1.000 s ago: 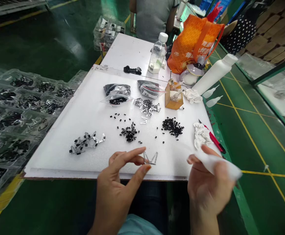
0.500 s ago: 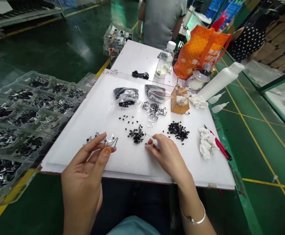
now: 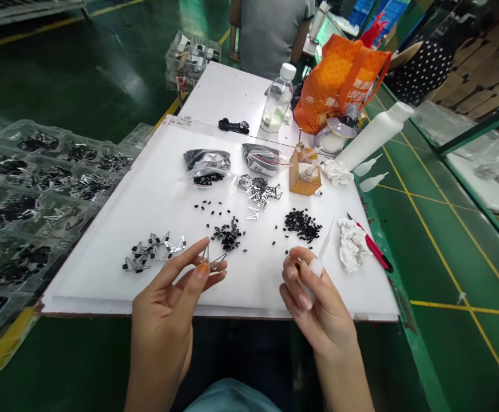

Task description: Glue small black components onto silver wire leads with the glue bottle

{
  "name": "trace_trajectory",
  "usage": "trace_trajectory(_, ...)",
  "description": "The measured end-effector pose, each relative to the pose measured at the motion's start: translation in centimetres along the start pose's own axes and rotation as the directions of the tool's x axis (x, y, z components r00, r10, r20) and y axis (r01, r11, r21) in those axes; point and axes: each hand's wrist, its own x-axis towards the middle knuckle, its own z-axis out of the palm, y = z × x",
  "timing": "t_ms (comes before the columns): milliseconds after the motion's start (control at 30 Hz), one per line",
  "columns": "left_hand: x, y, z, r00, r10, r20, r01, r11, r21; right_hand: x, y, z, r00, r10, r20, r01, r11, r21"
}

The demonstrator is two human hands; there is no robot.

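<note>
My left hand [image 3: 170, 303] pinches a thin bent metal bracket [image 3: 218, 262] between thumb and fingers, above the front of the table. In my right hand [image 3: 324, 312] is a small white dropper bottle [image 3: 317, 265], its fine nozzle pointing up and away. The same hand's thumb and fingertip also grip a tiny black piece [image 3: 297, 266]. Beyond my hands lie two piles of small black pieces, a middle pile [image 3: 228, 234] and a right pile [image 3: 303, 225]. Left of my left hand are metal brackets with black ends [image 3: 153, 250].
Plain brackets [image 3: 261, 191] lie behind the piles, near two plastic bags [image 3: 207, 163] of black parts. An orange box [image 3: 305, 181], crumpled tissue [image 3: 353, 245] and a red cutter [image 3: 376, 249] stand to the right. Compartment trays [image 3: 56, 220] flank the table's left side. A person [image 3: 264, 34] sits beyond.
My right hand has lifted off the table with the bottle and a black piece, turning palm up and moving right. My left hand, still holding the bracket, has shifted right.
</note>
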Motion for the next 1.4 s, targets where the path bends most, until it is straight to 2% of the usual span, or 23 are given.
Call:
trace_trajectory(67,-0.1,-0.1,0.2,1.0,-0.02,0.011,0.02,1.0,0.014,-0.8,-0.3,0.3,0.997,0.068,0.046,-0.077,0.968,0.24)
trace_trajectory(167,-0.3,0.0,0.5,0.999,-0.036,0.025,0.035,0.999,0.025,-1.5,-0.5,0.5,0.99,0.107,0.087,-0.131,0.93,0.344)
trace_trajectory(367,-0.5,0.2,0.9,0.996,-0.055,0.073,0.052,0.998,0.045,-2.2,-0.2,0.3,0.988,0.133,0.075,-0.152,0.908,0.39)
trace_trajectory(767,-1.1,-0.3,1.2,0.976,-0.054,0.212,0.026,0.991,0.134,-2.4,0.2,0.2,0.992,0.069,0.109,-0.109,0.9,0.421)
trace_trajectory(967,-1.4,-0.2,1.8,0.959,-0.068,0.276,0.024,0.987,0.16,-2.7,0.4,0.2,0.994,0.069,0.079,-0.093,0.923,0.372)
trace_trajectory(1167,-1.8,-0.1,1.9,0.953,-0.057,0.298,0.006,0.985,0.17,-3.2,0.8,-0.1,0.995,-0.033,-0.092,0.051,0.978,0.204)
trace_trajectory(1400,-1.8,-0.2,2.3,0.945,-0.064,0.321,0.01,0.986,0.169,-3.2,1.1,-0.1,0.983,-0.118,-0.14,0.127,0.99,0.06)
